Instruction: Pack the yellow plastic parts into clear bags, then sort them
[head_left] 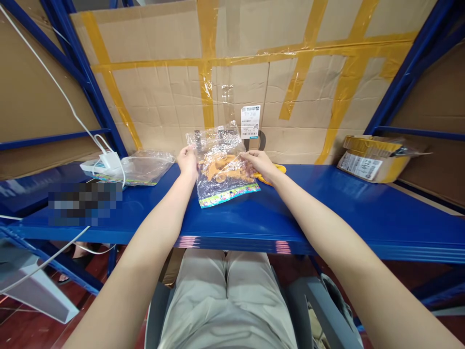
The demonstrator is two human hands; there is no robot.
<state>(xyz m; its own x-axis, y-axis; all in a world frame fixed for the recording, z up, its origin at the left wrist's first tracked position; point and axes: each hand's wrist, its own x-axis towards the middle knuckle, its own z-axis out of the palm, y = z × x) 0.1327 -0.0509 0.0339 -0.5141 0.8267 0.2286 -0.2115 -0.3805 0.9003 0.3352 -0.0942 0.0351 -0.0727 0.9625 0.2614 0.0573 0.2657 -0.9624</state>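
Note:
A clear plastic bag (221, 169) with orange pieces inside and a colourful printed strip along its lower edge lies on the blue shelf (327, 213), its top end lifted. My left hand (188, 162) is closed on the bag's left edge. My right hand (258, 164) pinches the bag's right edge with thumb and fingers. A yellow object (278, 169) lies just behind my right hand, mostly hidden by it.
A stack of clear plastic bags (147, 167) lies to the left, with a white charger (109, 160) and its cable beside it. A taped cardboard parcel (372, 157) sits at the right. Taped cardboard (232, 72) walls the back. Blue rack posts stand on both sides.

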